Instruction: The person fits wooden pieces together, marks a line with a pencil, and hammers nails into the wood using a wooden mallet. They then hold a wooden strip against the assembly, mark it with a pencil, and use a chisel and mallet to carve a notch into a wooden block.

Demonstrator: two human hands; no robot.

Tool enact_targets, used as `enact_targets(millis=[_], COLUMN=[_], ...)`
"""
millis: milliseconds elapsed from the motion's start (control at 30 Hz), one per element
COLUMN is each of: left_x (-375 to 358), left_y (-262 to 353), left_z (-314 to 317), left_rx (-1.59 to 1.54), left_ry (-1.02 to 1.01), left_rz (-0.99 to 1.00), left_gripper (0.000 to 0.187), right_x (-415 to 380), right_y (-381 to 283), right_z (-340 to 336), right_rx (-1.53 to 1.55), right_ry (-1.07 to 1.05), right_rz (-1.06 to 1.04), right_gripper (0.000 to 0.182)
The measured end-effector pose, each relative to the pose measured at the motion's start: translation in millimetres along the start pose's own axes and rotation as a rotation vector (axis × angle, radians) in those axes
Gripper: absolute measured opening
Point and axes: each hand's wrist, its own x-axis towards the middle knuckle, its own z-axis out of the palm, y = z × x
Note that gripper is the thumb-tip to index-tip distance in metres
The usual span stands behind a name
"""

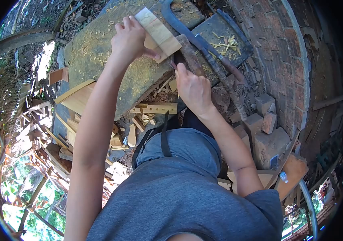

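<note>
My left hand (pixel 129 40) grips a pale rectangular wooden block (pixel 159 34) near the top middle, its fingers around the left edge and the thumb along the lower side. The block is tilted above a work surface (pixel 135 86) strewn with wood shavings. Just below the block's lower right corner, my right hand (pixel 193 86) is closed around a thin tool (pixel 173 64). Most of the tool is hidden by the fingers, so its kind cannot be made out. Its visible tip is close to the block; whether they touch is unclear.
A curved dark metal tool (pixel 179 26) lies right of the block, beside a dark slab (pixel 223 40) with shavings. A wooden strip with holes (pixel 159 108) and offcuts lie below the work surface. Bricks (pixel 269 122) stand at right; wooden boards (pixel 75 96) lean at left.
</note>
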Motion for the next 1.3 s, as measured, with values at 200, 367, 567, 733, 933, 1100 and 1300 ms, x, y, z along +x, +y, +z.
enact_targets(millis=[200, 367, 567, 733, 933, 1100, 1300], left_x=[-2, -2, 1, 1, 2, 5, 5], left_y=[3, -1, -2, -1, -10, -12, -16], left_z=[-7, 0, 3, 4, 17, 16, 17], left_rx=[0.035, 0.008, 0.055, 0.072, -0.011, -0.011, 0.017], left_ry=[-0.029, 0.017, 0.023, 0.016, 0.117, 0.121, 0.091], left_rz=[0.014, 0.017, 0.035, 0.043, 0.069, 0.117, 0.133], left_gripper=[0.142, 0.14, 0.141, 0.141, 0.14, 0.141, 0.142], right_x=[-3, -2, -3, -7, -2, -5, -9], right_y=[2, 2, -2, -2, 2, 1, 8], right_z=[-3, -3, 1, 5, 5, 12, 14], right_rx=[0.062, 0.106, 0.095, -0.017, -0.027, -0.043, 0.013], right_ry=[-0.041, -0.066, -0.044, 0.036, 0.04, 0.047, 0.116], right_rz=[0.046, 0.069, 0.098, 0.056, 0.023, 0.033, -0.001], right_gripper=[0.013, 0.013, 0.014, 0.007, 0.006, 0.006, 0.007])
